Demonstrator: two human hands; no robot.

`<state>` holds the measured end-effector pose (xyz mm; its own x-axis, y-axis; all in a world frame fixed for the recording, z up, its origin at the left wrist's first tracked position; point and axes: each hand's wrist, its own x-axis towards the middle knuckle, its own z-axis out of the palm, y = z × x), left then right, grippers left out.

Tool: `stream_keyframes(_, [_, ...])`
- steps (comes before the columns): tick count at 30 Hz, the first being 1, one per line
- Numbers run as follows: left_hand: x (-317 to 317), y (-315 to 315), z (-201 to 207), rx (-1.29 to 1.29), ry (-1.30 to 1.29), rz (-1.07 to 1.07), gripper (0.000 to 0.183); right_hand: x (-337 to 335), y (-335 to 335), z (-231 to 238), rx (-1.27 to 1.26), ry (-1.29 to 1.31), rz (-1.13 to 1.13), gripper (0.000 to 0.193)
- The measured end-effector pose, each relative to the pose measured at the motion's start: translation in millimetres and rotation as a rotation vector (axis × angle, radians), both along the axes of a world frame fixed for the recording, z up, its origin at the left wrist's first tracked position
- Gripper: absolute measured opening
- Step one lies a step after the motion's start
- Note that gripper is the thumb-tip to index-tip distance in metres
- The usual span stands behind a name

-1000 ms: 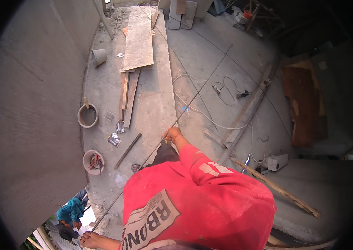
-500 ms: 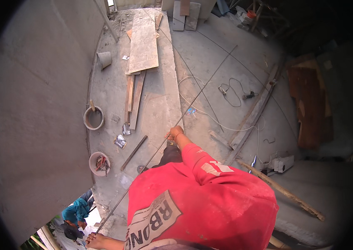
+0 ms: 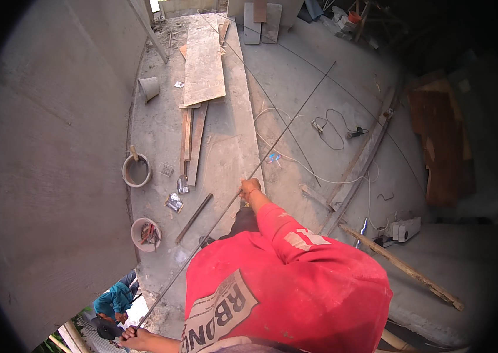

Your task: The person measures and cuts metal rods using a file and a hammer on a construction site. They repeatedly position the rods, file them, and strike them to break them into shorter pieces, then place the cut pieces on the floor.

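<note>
A long thin steel rebar rod (image 3: 290,123) slants across the view from the lower left to the upper right. My right hand (image 3: 250,187) is closed around it near the middle, over the edge of a raised concrete strip. Lower left, my left hand (image 3: 135,338) grips the rod close to its near end, with the fingers partly hidden. Below the right hand, the rod passes beside a short dark bar (image 3: 194,218) lying on the floor.
A co-worker in teal (image 3: 115,300) is below, at the lower left. Buckets (image 3: 145,235) stand along the left wall. Boards (image 3: 205,65) lie ahead. Other thin rods, a cable (image 3: 302,162), a power tool (image 3: 356,133) and a wooden beam (image 3: 360,165) lie on the right.
The view has shifted slightly, so the floor things appear a little farther right and lower. Both hands keep their hold on the rebar rod, which stays at nearly the same slant.
</note>
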<state>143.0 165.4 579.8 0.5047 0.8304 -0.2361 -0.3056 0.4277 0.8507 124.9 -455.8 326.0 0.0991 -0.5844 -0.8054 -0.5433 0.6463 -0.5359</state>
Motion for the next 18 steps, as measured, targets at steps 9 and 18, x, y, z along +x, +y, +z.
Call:
stream_keyframes(9, [12.7,-22.5,-24.3,-0.025,0.122,-0.014,0.057,4.1,-16.9,60.0,0.096,-0.659,-0.127,0.01])
stream_keyframes(18, [39.5,6.4,-29.6,-0.043,-0.137,-0.222,0.064,5.0,-24.9,47.9,0.131,-0.671,-0.247,0.014])
